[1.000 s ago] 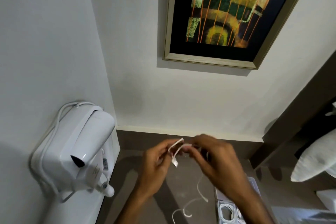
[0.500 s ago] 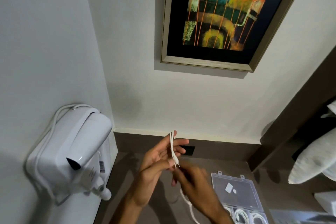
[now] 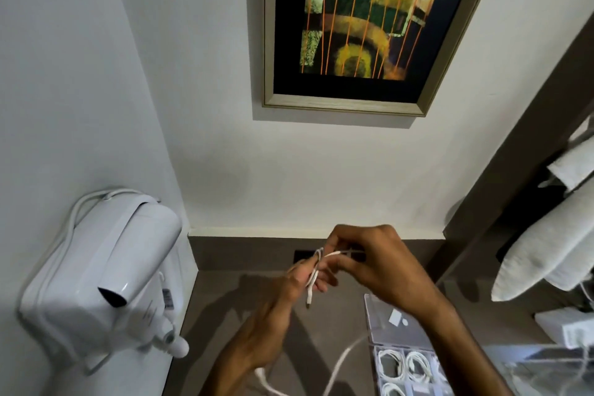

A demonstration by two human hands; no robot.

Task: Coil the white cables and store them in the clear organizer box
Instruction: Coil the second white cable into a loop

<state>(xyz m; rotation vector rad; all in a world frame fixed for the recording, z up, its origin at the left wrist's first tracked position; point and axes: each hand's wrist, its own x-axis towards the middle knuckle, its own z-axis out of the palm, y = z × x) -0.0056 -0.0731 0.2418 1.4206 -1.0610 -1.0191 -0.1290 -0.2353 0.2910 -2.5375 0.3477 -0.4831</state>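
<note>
- The left hand (image 3: 283, 296) is raised over the brown worktop (image 3: 225, 305) near its back edge, fingers pointing up, with a thin white cable (image 3: 314, 276) looped over the fingertips; thumb and fingers are pressed together on the strands.
- One end of the thin white cable, with a small plug, hangs down just below the left fingers.
- The right hand (image 3: 373, 264) is just beside the left and slightly above it, its fingertips pinched together on the same cable where it runs off to the right.
- The free length of the cable drops under the hands and trails across the worktop towards the front edge.
- The clear plastic organizer box (image 3: 414, 370) sits on the worktop towards the front right, partly behind the right forearm. Its transparent lid (image 3: 389, 321) is open and leans back.
- Several coiled white cables (image 3: 418, 366) lie in separate compartments of the box.
- A white wall-mounted hair dryer (image 3: 106, 283) hangs on the left wall, beside the left edge of the worktop.
- A framed abstract painting (image 3: 360, 22) with orange circles hangs on the back wall above the hands.
- Folded white towels (image 3: 546, 251) show at the right.
</note>
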